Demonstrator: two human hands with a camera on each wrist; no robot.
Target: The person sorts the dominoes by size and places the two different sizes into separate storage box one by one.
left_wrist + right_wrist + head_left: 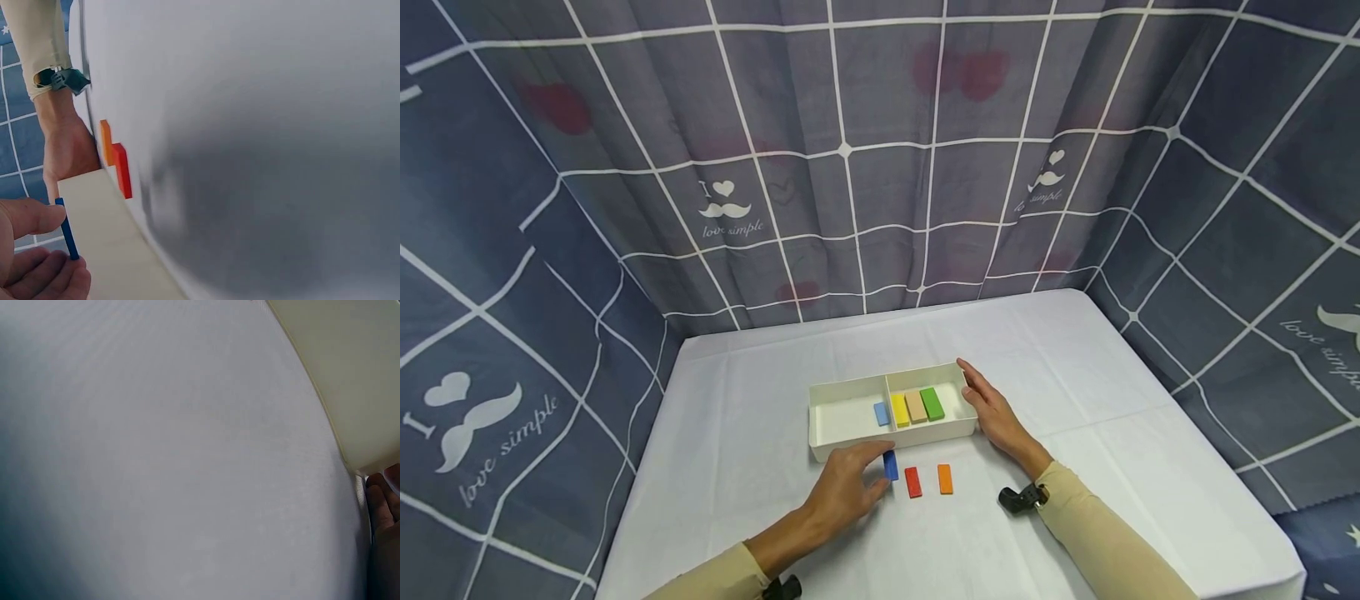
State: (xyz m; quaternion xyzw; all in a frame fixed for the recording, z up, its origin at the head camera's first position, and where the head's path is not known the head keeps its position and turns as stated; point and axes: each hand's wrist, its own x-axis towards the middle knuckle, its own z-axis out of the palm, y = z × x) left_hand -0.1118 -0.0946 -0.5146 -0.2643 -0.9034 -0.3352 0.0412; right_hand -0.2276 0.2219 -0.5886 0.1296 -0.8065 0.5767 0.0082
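Observation:
My left hand pinches a dark blue block on edge between thumb and fingers, just in front of the long white box. A divider splits the box in two. A light blue block lies in its left compartment, near the divider. Yellow, beige and green blocks lie side by side in the right compartment. At the box's right end, my right hand holds the side, its fingers reaching toward the far corner. The right wrist view shows only part of that hand.
A red block and an orange block lie on the white tablecloth, in front of the box. Dark checked curtains enclose the table at the back and both sides. A black wrist device sits by the right sleeve.

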